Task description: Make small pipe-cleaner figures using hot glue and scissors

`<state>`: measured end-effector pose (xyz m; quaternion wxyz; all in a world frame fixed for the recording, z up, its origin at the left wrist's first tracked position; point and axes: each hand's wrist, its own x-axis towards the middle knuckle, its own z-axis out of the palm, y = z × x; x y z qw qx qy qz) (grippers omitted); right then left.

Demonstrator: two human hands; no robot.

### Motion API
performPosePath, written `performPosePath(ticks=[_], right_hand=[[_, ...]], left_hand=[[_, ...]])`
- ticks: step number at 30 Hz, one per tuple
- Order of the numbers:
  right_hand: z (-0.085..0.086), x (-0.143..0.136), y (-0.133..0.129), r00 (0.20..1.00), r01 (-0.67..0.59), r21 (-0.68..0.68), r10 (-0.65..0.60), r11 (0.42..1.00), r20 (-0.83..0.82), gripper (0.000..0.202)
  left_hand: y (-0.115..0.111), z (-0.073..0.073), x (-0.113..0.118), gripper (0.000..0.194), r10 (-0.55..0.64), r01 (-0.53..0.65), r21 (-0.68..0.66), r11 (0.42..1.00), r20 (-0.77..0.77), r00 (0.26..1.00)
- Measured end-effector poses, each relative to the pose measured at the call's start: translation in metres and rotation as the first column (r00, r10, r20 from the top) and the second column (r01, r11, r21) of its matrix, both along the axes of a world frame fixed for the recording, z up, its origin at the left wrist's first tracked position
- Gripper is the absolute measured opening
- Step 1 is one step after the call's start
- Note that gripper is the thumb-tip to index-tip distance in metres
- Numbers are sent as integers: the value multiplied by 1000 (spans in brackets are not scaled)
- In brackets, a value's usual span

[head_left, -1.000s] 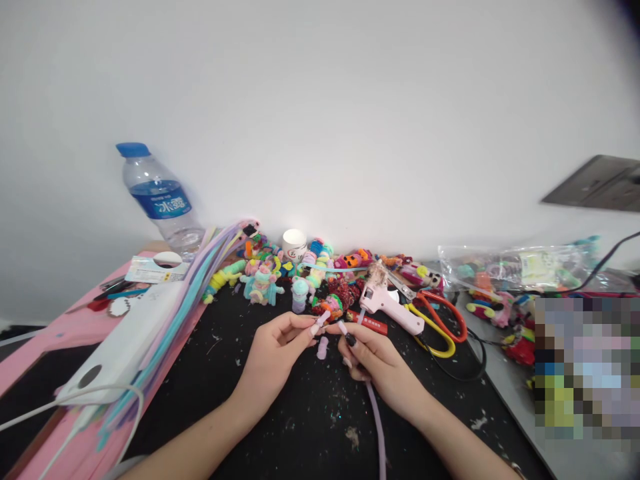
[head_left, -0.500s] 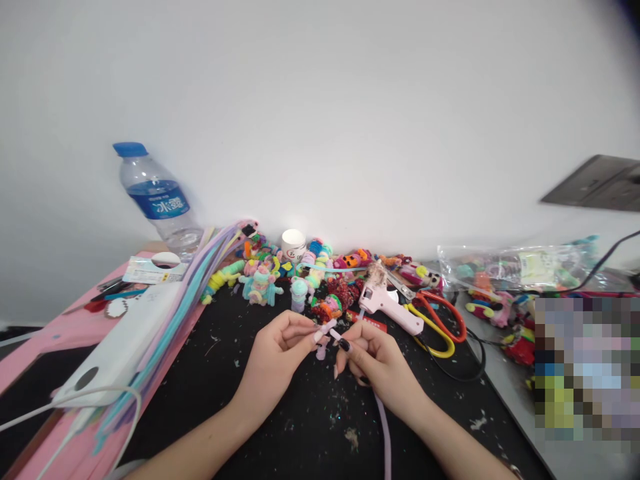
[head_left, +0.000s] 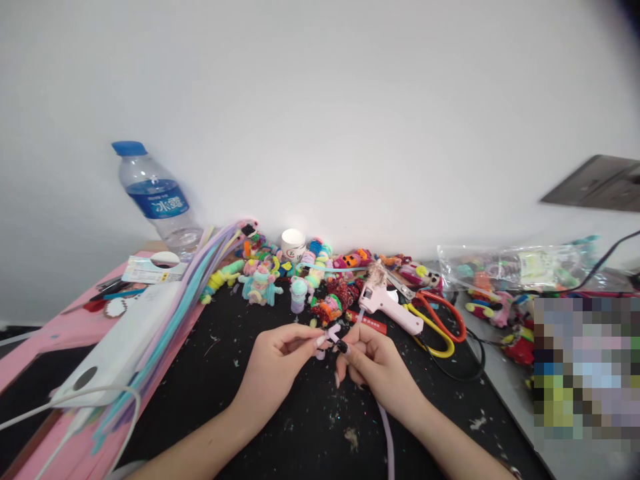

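Over the black mat, my left hand [head_left: 286, 357] pinches a small piece of lilac pipe cleaner [head_left: 334, 331] between thumb and fingertips. My right hand [head_left: 369, 357] grips the same lilac strip from the other side, its dark-nailed thumb against it. A long lilac tail [head_left: 387, 437] hangs below my right palm toward the near edge. The fingertips of both hands nearly meet. Just beyond them lie a dark red and orange fuzzy figure [head_left: 327, 308] and a small mint and lilac figure [head_left: 299, 295].
A pink glue gun [head_left: 393, 310], orange-and-yellow-handled scissors [head_left: 443, 317] and a black cable lie right of centre. Pastel pipe cleaners [head_left: 173, 333] cross a white box [head_left: 120, 340] at left, near a bottle [head_left: 157, 193]. A plastic bag [head_left: 525, 267] lies at right.
Both hands have shifted slightly toward me, and the fingers of my left hand have straightened somewhat. The lilac piece is turned a little differently between them.
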<state>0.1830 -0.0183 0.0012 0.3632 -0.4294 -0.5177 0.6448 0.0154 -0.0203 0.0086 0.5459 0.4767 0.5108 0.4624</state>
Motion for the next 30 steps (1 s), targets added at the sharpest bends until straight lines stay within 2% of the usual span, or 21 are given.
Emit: performPosePath(ticks=[7,17,30], right_hand=[[2,0,0,999,-16,4,16,1000,30,27],[2,1,1,998,-47,24,46,999,47,25],[2,2,1,998,-44,39,42,998,43,24]], left_hand=[[-1,-2,0,6,-4,4,1,1000,16,1000],[-1,1,2,11,-31,40,-71,997,123,992],[-2,1,3,14,-76,77,-6,997,69,995]])
